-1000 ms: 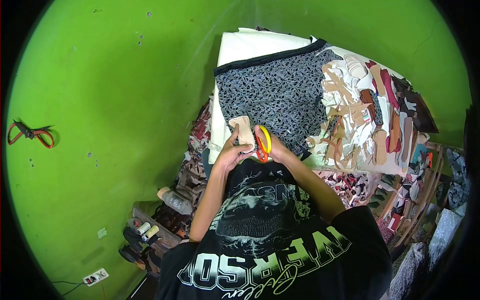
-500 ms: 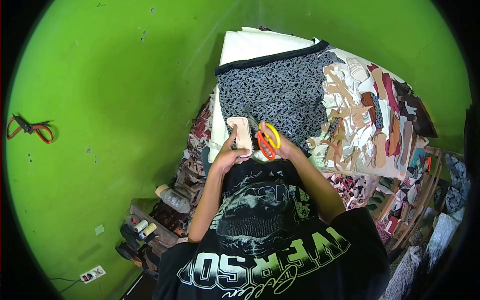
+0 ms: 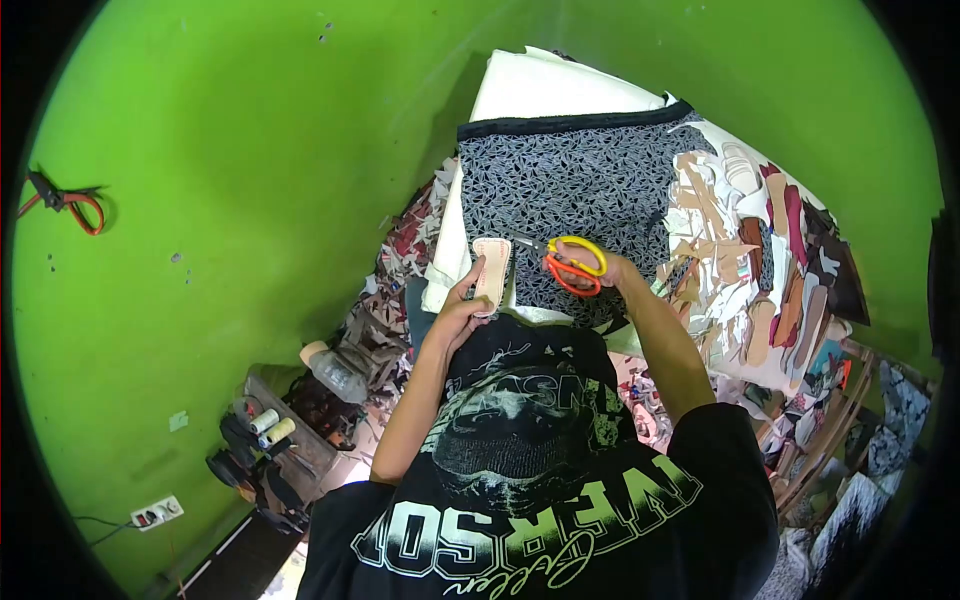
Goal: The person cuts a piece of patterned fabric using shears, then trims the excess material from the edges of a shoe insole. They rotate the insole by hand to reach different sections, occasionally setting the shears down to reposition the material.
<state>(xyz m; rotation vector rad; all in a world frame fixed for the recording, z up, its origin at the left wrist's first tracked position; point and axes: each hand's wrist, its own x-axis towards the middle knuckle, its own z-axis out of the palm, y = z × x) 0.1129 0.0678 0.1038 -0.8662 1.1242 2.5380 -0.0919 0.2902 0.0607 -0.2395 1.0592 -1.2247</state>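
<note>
A pale, sole-shaped piece (image 3: 491, 268) with stitching or marks along its edge is upright between the fingers and thumb of my left hand (image 3: 466, 308). My right hand (image 3: 592, 272) grips scissors (image 3: 578, 262) with one yellow and one orange handle loop. The scissor blades point left, toward the top of the piece, over dark patterned fabric (image 3: 570, 180). That fabric has a black band along its far edge and lies on a white sheet (image 3: 540, 88).
Beige and white scraps (image 3: 705, 230) and cut sole shapes (image 3: 761, 330) cover the board's right side. Thread spools (image 3: 272, 430), a plastic bottle (image 3: 338, 375) and a scrap heap (image 3: 385, 290) are at left. Red-handled pliers (image 3: 65, 200) hang on the green wall.
My right hand has moved right with the scissors, whose blades now point left, apart from the piece. The view has shifted, so the fabric and board appear further right.
</note>
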